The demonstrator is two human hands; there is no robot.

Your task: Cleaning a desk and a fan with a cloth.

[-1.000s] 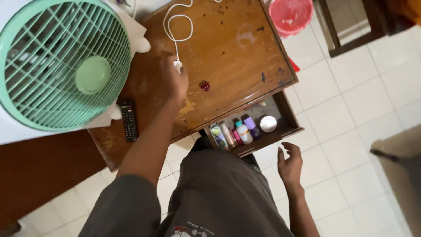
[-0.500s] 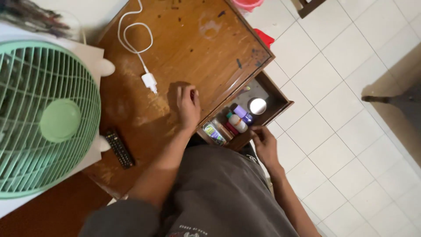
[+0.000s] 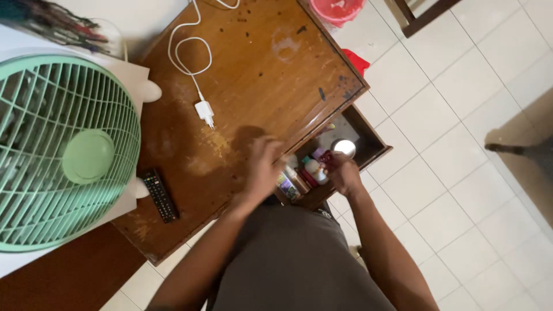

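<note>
Both hands (image 3: 262, 170) reach bottles (image 3: 314, 170) in the open drawer (image 3: 368, 141).

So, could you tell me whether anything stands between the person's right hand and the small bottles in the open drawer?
Nothing visible does. The right hand is already at the open drawer, right against the small bottles. The left hand is blurred over the tabletop edge beside them, not between.

small colourful bottles (image 3: 308, 173) – upright in open drawer (image 3: 368, 144).
</note>
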